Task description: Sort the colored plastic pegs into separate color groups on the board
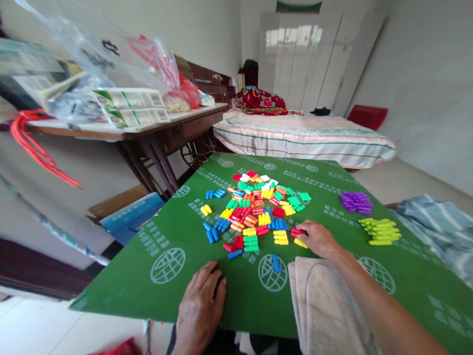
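A heap of small coloured plastic pegs (254,207) lies mixed in the middle of a green board (173,236). My right hand (318,239) rests at the heap's right edge, fingers curled on a red and a yellow peg (297,236). My left hand (201,305) lies flat on the board's near edge, fingers together, holding nothing. To the right sit a sorted purple pile (356,202) and a yellow-green pile (380,230). A single blue peg (276,264) lies near my hands.
A beige cloth (318,305) lies under my right forearm. A wooden table (148,130) with bags and boxes stands to the left. A bed (303,135) is behind the board, and a blue cloth (439,231) at the right.
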### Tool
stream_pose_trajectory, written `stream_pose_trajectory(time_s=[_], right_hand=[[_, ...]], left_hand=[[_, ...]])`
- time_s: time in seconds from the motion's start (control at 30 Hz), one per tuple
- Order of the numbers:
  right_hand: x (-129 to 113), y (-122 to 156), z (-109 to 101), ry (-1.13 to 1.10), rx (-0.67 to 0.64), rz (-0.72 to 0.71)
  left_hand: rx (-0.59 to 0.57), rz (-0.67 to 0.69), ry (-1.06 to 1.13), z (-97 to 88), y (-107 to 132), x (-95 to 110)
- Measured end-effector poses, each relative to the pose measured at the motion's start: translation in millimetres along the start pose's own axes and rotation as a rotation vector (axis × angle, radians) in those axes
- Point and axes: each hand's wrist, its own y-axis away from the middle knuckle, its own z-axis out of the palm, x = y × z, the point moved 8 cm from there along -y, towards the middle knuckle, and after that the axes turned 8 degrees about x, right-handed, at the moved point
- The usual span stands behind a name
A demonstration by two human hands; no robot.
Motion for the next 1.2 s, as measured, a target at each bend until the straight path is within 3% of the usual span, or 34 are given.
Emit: stream_pose_trajectory(time_s=[0.67, 1.2], right_hand=[[-12, 5, 0, 0.207, -0.111, 0.005], [-14, 4, 2, 0.212, -0.106, -0.031]], left_hand=[[0.022, -0.019, -0.006, 2.1, 4, -2], [0.016, -0.002, -0.017, 1.2, 4, -1]])
